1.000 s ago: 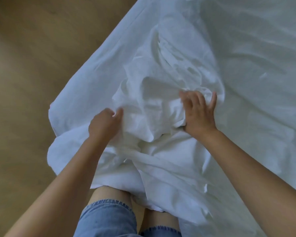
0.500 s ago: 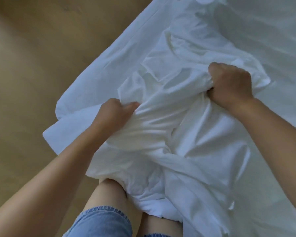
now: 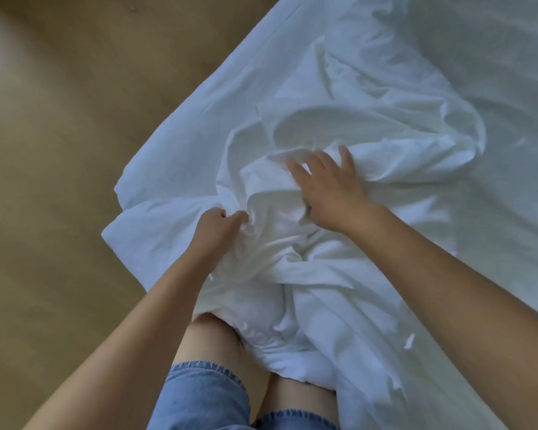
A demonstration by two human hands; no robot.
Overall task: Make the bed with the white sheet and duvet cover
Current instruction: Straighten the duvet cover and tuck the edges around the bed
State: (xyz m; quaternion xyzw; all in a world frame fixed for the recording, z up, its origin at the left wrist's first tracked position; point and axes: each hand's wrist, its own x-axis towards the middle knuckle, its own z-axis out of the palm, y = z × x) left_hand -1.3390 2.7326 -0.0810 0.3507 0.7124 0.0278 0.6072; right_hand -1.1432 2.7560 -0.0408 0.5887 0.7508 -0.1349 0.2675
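Bunching white sheet [image 3: 339,97] in left grip [image 3: 218,231]; right grip [image 3: 330,193] spread on folds.

You're in blue denim shorts [image 3: 205,395], light wash, cut above the knee, w/ a darker stitched hem that looks a bit frayed along the edge, esp. on the rt leg, & a tiny dark speck on the left leg's fabric. Below the hems your legs [image 3: 212,342] are bare, & both arms are bare too: left forearm [image 3: 143,333] & right forearm [image 3: 448,283] show uncovered from frame edge to wrist. Your left hand [image 3: 218,231] & right hand [image 3: 330,193] are bare as well; fingers [image 3: 295,169] on the rt one look a bit motion-blurred.
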